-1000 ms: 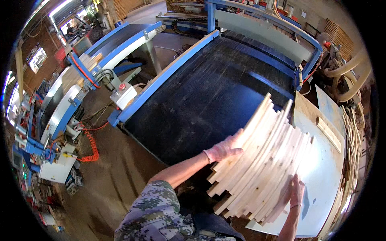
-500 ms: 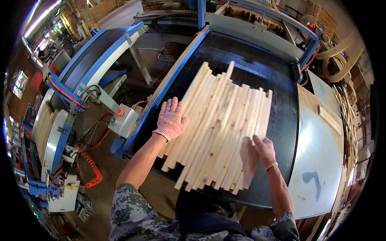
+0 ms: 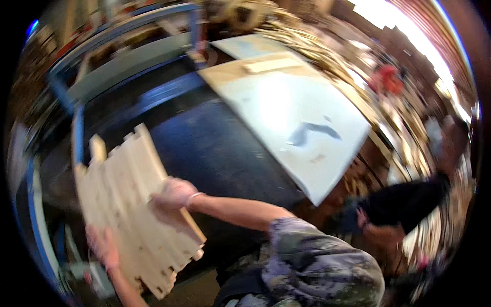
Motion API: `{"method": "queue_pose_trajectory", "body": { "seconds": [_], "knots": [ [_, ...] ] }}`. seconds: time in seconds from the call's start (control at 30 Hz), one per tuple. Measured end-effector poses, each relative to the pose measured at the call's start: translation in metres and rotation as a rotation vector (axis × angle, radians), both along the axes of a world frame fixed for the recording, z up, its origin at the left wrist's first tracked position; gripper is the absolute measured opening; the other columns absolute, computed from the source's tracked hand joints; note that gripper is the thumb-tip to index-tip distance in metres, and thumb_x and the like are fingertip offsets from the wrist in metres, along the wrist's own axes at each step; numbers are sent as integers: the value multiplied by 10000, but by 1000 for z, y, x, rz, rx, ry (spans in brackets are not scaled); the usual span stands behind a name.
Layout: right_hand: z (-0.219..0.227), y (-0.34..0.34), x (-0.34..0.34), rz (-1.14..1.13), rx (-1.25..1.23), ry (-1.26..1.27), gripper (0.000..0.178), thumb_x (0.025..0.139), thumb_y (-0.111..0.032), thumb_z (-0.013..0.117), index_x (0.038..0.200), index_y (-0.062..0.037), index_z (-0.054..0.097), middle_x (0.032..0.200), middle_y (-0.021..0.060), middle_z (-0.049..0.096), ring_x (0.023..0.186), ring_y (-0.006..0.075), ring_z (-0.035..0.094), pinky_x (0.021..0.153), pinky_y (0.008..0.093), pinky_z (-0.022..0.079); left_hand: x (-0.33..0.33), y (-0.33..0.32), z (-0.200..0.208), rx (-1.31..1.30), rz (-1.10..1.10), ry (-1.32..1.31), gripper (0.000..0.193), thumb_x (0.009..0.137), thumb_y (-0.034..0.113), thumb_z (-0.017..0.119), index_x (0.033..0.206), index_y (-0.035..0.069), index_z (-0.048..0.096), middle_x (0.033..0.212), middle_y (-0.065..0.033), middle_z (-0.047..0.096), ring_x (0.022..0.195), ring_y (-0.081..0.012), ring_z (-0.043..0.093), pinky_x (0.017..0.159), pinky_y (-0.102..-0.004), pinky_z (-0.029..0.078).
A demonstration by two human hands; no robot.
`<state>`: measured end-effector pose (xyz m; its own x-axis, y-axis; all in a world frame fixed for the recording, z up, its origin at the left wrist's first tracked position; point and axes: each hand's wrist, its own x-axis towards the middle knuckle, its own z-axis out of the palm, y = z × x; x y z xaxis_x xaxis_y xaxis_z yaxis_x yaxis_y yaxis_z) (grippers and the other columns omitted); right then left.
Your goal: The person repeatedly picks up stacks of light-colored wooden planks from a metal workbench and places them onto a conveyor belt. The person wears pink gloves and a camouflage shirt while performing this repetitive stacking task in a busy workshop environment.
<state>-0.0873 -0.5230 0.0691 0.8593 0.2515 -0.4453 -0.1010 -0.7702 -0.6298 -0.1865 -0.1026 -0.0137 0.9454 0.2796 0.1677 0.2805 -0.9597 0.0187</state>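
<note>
A batch of pale wooden strips [image 3: 128, 204] lies side by side, with uneven ends, over the left part of a black conveyor belt [image 3: 220, 148]. My left hand [image 3: 104, 248], in a pale pinkish glove, is against the left edge of the batch with its fingers stretched out, though blurred. Gloved too, my right hand [image 3: 176, 193] is closed over the right side of the batch, its fingertips on the upper faces of the strips. One short strip end [image 3: 97, 148] juts out past the others at the far left.
A blue frame [image 3: 128, 30] spans the belt's far end. Right of the belt is a shiny grey sheet-topped table [image 3: 317, 107] with a wooden piece [image 3: 271, 65] on it. Long thin strips [image 3: 327, 64] are piled beyond. Another person in dark clothes [image 3: 409, 204] is at the right.
My view has swung to the right, bringing another person into sight. The strips and both my hands have shifted left on the belt, leaving a wider dark stretch on the right.
</note>
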Motion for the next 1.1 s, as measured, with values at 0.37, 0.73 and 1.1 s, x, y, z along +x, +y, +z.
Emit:
{"method": "queue_pose_trajectory", "body": {
  "seconds": [0.37, 0.73, 1.1],
  "knots": [
    [-32, -68, -116, -140, 572, -39, 905, 1008, -425, 675, 1666, 17, 239, 1485, 251, 548, 1372, 357, 571, 1135, 445, 494, 39, -16, -1, 151, -247, -90, 769, 1059, 491, 502, 1538, -108, 450, 1550, -370, 480, 1383, -543, 505, 1153, -599, 414],
    [-73, -134, -227, -103, 1058, 294, 783, 1070, -371, 619, 1659, 38, 303, 1584, 195, 524, 1431, 294, 537, 1216, 396, 408, 48, -9, -11, -2, -265, -319, 664, 1086, 436, 516, 1608, 32, 449, 1602, -280, 478, 1464, -515, 437, 1202, -587, 382],
    [-113, -286, -385, -379, 1187, 365, 835, 1030, -515, 688, 1621, 12, 422, 1517, 134, 601, 1363, 227, 565, 1155, 364, 437, -26, -365, 102, -932, -743, -163, 576, 1105, 315, 499, 1553, -48, 502, 1570, -218, 545, 1441, -373, 510, 1222, -461, 385]
  ]
}}
